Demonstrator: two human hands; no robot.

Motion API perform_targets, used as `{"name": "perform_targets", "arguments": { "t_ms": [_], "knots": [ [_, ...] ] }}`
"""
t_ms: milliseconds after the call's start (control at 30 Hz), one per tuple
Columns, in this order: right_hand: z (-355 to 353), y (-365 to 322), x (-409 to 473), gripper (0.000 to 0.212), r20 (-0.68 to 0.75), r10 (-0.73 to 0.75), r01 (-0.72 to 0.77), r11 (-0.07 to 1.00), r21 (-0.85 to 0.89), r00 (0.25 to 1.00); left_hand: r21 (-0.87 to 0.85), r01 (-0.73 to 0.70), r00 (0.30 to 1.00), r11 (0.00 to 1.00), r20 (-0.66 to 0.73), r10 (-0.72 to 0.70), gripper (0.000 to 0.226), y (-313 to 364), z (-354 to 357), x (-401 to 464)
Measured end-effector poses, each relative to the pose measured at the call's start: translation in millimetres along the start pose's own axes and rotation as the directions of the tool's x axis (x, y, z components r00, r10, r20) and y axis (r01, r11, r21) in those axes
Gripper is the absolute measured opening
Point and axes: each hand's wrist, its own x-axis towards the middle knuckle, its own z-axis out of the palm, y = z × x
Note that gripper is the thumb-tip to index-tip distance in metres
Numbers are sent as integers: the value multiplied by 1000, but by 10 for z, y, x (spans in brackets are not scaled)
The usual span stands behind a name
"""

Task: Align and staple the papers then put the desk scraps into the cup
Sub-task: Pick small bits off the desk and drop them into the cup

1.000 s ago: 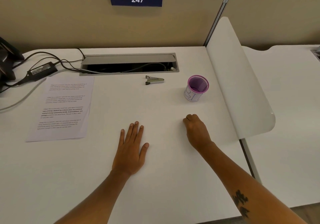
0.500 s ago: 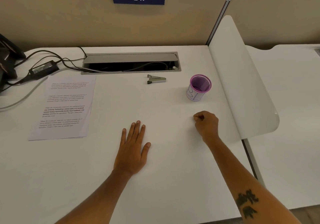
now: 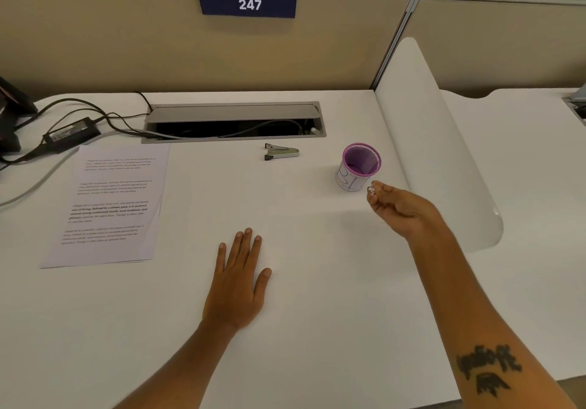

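Note:
A purple mesh cup [image 3: 360,164] stands upright on the white desk [image 3: 317,313], right of centre. Just below and to the right of the cup, my right hand [image 3: 401,209] is raised with its fingers pinched on a tiny white paper scrap [image 3: 371,190]. My left hand [image 3: 238,282] lies flat on the desk, palm down, fingers apart, holding nothing. The printed papers [image 3: 109,205] lie stacked at the left. A small metal stapler [image 3: 280,152] rests behind the middle of the desk.
An open cable tray [image 3: 233,123] is set into the back of the desk, with cables and a black power adapter [image 3: 71,134] at the left. A white curved divider [image 3: 437,142] rises along the right edge. A beige partition stands behind.
My right hand has lifted off the desk and moved forward and right toward the cup, fingers pinched on the scrap. My left hand has stayed flat in place.

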Motion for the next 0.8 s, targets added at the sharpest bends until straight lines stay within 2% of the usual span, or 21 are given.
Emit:
{"name": "perform_targets", "arguments": {
  "t_ms": [133,200,267,333,400,533,600,800],
  "knots": [
    [182,-312,121,16,-21,-79,77,993,-92,997,-7,1,1000,1000,-1,-1,68,3,-6,-4],
    [280,-418,203,14,-71,-153,134,964,-229,986,-14,2,1000,1000,1,-2,68,2,-11,-3],
    [360,-489,283,14,-117,-267,194,884,-426,957,-15,2,1000,1000,0,-2,68,0,-10,0],
    [415,-535,340,18,-121,-404,239,728,-642,907,-17,2,1000,1000,-1,-2,68,3,-12,4],
    [443,-553,388,19,-54,-508,259,523,-812,859,-20,0,1000,1000,-1,0,68,1,-11,7],
    [487,-542,464,11,140,-577,263,134,-956,805,-26,-4,1000,1000,-6,4,68,-1,-9,5],
    [513,-541,491,17,188,-567,240,18,-971,802,-28,-5,1000,1000,-8,5,68,-3,-7,6],
    [551,-539,494,22,315,-528,220,-235,-947,788,-20,5,1000,1000,2,-4,68,-2,-9,11]
  ]
}}
